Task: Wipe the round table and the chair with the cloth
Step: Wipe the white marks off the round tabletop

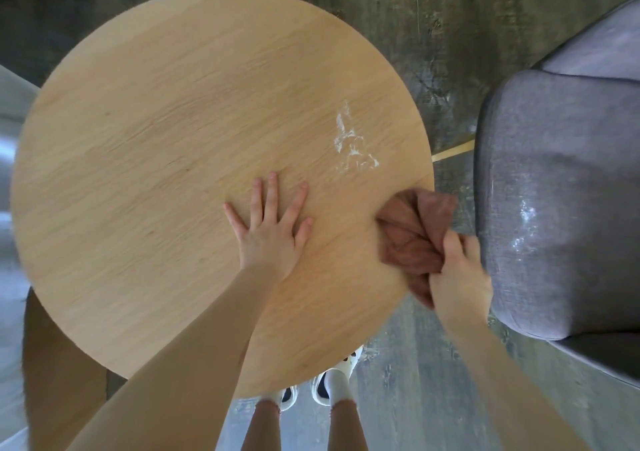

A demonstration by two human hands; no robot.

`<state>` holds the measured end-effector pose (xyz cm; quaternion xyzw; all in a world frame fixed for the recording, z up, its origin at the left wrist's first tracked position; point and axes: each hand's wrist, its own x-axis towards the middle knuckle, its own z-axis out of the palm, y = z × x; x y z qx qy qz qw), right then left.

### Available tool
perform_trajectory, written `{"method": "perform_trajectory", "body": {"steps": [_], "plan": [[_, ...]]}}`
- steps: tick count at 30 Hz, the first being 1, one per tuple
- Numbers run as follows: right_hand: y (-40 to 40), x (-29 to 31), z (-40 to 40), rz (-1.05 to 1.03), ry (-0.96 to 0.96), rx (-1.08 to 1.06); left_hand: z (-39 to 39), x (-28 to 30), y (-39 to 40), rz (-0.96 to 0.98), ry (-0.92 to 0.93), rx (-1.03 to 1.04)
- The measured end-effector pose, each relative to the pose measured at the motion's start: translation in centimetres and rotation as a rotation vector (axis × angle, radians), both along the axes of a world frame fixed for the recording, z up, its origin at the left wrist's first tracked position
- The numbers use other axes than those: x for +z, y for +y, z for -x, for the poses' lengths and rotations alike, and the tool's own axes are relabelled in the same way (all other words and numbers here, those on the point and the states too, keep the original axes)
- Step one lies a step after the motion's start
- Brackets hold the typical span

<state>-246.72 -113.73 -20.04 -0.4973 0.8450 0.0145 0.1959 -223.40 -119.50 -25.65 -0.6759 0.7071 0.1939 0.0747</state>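
While the left hand (pixel 268 230) lies flat, the right hand (pixel 459 274) apparently bunches the cloth (pixel 412 234).

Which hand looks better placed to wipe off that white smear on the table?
The right hand. It already grips the cloth at the table's near-right edge, just below the white smear. The left hand lies flat and empty on the wood.
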Motion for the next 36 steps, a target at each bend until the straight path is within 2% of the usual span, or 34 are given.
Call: {"method": "perform_trajectory", "body": {"steps": [2,5,9,12,15,17,19,22,24,26,28,31,33,36], "plan": [[-0.4,0.2,1.2,0.027,0.009,-0.065,0.0,0.0,-0.1,-0.013,0.004,0.004],[-1.0,1.0,1.4,0.177,-0.051,-0.192,0.0,-0.1,-0.1,-0.025,0.005,0.002],[-1.2,2.3,-2.3,0.328,-0.139,-0.032,0.0,-0.1,-0.1,-0.029,0.001,0.002],[0.2,2.0,-6.0,0.202,-0.258,0.182,-0.1,0.1,0.0,-0.019,-0.017,-0.016],[3.0,0.3,-6.8,-0.017,-0.26,0.296,-0.1,0.1,0.1,-0.007,-0.018,-0.019],[3.8,-0.4,-5.0,-0.07,-0.207,0.218,-0.1,0.0,0.1,-0.001,0.003,0.001],[3.2,-0.9,-2.5,-0.038,-0.133,0.043,-0.1,-0.2,-0.1,-0.007,0.005,0.002],[1.0,-0.6,0.8,0.09,-0.105,-0.284,0.0,-0.2,-0.2,0.007,0.001,-0.004],[-0.5,0.1,1.1,0.23,-0.152,-0.378,0.0,-0.4,-0.1,0.03,0.003,0.008],[-2.2,1.0,-0.5,0.4,-0.217,-0.297,-0.1,-0.6,0.1,0.05,-0.006,0.009],[-4.0,1.6,-3.5,0.449,-0.274,-0.099,-0.1,-0.5,0.2,0.052,-0.022,-0.009],[-6.6,1.5,-8.7,0.362,-0.398,0.198,-0.1,-0.3,-0.1,0.013,-0.061,-0.032],[-8.2,0.8,-11.4,0.305,-0.414,0.37,-0.1,-0.3,-0.2,-0.031,-0.097,-0.043],[-10.7,-0.4,-12.8,0.171,-0.376,0.429,-0.1,0.0,-0.1,-0.051,-0.101,-0.055]]}}
